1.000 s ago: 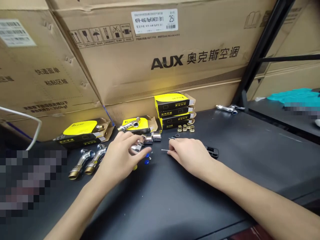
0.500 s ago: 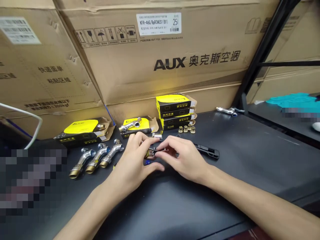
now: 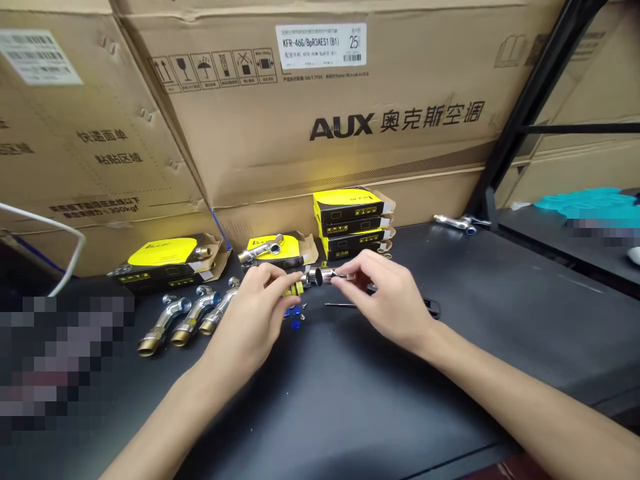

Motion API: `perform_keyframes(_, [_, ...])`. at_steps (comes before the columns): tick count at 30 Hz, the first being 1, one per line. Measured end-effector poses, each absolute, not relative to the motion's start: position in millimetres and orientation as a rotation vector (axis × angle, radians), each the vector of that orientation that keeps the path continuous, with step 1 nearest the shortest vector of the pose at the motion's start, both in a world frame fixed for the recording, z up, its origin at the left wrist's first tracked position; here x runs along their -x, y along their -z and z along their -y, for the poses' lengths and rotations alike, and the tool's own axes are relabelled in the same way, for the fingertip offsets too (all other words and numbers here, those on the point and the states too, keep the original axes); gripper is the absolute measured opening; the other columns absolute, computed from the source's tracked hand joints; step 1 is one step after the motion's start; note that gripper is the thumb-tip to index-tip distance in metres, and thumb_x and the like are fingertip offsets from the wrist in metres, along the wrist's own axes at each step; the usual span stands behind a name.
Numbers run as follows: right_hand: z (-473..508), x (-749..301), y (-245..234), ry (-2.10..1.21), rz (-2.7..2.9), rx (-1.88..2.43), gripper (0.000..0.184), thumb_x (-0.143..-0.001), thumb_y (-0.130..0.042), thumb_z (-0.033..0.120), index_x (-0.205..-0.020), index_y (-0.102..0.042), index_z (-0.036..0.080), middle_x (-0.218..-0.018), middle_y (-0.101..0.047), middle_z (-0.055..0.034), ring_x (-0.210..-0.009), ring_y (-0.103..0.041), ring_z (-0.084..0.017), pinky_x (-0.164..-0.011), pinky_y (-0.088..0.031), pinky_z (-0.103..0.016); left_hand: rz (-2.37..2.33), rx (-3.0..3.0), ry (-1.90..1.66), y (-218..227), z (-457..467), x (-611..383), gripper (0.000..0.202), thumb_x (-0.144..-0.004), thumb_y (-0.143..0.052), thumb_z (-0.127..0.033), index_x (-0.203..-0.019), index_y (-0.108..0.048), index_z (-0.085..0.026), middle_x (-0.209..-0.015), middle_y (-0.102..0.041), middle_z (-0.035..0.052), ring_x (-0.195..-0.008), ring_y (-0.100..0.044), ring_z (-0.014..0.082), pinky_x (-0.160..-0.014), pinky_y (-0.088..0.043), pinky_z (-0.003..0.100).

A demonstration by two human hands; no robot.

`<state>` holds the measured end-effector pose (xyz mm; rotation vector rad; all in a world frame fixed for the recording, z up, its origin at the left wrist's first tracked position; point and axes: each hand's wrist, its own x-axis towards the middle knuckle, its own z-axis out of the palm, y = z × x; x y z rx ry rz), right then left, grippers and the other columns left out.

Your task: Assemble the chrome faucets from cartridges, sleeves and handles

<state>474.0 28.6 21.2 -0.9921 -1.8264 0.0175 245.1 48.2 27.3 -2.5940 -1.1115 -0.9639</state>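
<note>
Black tabletop (image 3: 350, 413) carries everything. Left hand (image 3: 253, 313) and right hand (image 3: 393, 300) meet just above it, in front of stack of yellow-black boxes (image 3: 350, 223). Chrome sleeve (image 3: 324, 275), short shiny tube, lies level between hands. Right grip pinches its right end, thumb against forefinger. Left grip pressed together around yellow-brass fitting (image 3: 295, 289), just beside sleeve's left end; touching or not, cannot tell. Fitting mostly hidden by fingers. Small blue parts (image 3: 295, 317) below, partly covered.

Three bent pipe fittings (image 3: 193, 319) lie side by side on the black table (image 3: 350, 400) to my left. Ahead of me, yellow boxes (image 3: 350, 223) stand stacked against a big cardboard carton (image 3: 400, 80).
</note>
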Motion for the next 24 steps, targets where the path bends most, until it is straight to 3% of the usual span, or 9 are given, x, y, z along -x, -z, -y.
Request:
perform_keyframes(4, [-34.6, -488.2, -25.7, 0.003, 1.744, 1.135, 0.006, -0.093, -0.066, 0.024, -0.089, -0.067, 0.019, -0.080, -0.066, -0.0010, -0.067, -0.058, -0.014, -0.066, -0.050, -0.027, 1.340, 2.719, 1.028, -34.0, -42.1, -246.1, 0.022, -0.097, -0.056, -0.032, -0.114, -0.065, -0.023, -0.111, -0.070, 0.0062, -0.102, -0.068, 0.0228, -0.089, -0.055, 0.037])
perform_keyframes(10, [-42.4, -496.7, -23.8, -0.045, 1.721, 1.210, 0.008, -0.093, -0.066, 0.028, -0.092, -0.068, 0.019, -0.083, -0.066, -0.0019, -0.069, -0.060, -0.015, -0.069, -0.052, -0.029, 1.553, 2.762, 1.107, -42.1, -38.4, -241.2, 0.025, -0.088, -0.066, -0.043, -0.104, -0.064, -0.024, -0.108, -0.075, 0.0042, -0.103, -0.071, 0.0254, -0.092, -0.054, 0.039])
perform_keyframes(14, [-44.5, -496.2, -23.8, -0.115, 1.756, 1.224, 0.010, -0.094, -0.065, 0.027, -0.090, -0.069, 0.019, -0.093, -0.067, -0.0041, -0.081, -0.063, -0.016, -0.073, -0.053, -0.029, 1.608, 2.738, 1.150, -47.6, -42.0, -231.5, 0.037, -0.087, -0.065, -0.047, -0.118, -0.066, -0.027, -0.116, -0.073, 0.0038, -0.107, -0.069, 0.0252, -0.097, -0.052, 0.040])
perform_keyframes(20, [-47.4, -497.3, -19.4, -0.229, 1.688, 1.310, 0.020, -0.091, -0.066, 0.027, -0.109, -0.067, 0.021, -0.087, -0.073, -0.0010, -0.078, -0.068, -0.017, -0.077, -0.054, -0.032, 1.600, 2.845, 0.818, -50.7, -43.7, -223.7, 0.027, -0.085, -0.065, -0.047, -0.104, -0.071, -0.029, -0.106, -0.073, 0.0020, -0.098, -0.069, 0.0246, -0.087, -0.054, 0.037])
perform_keyframes(24, [-54.3, -494.1, -18.8, -0.221, 1.692, 1.417, 0.018, -0.091, -0.065, 0.030, -0.107, -0.063, 0.022, -0.083, -0.074, 0.0004, -0.073, -0.068, -0.016, -0.072, -0.053, -0.030, 1.440, 2.948, 0.621, -48.7, -40.0, -225.8, 0.018, -0.084, -0.065, -0.038, -0.098, -0.071, -0.027, -0.102, -0.072, 0.0038, -0.097, -0.067, 0.0245, -0.087, -0.054, 0.037])
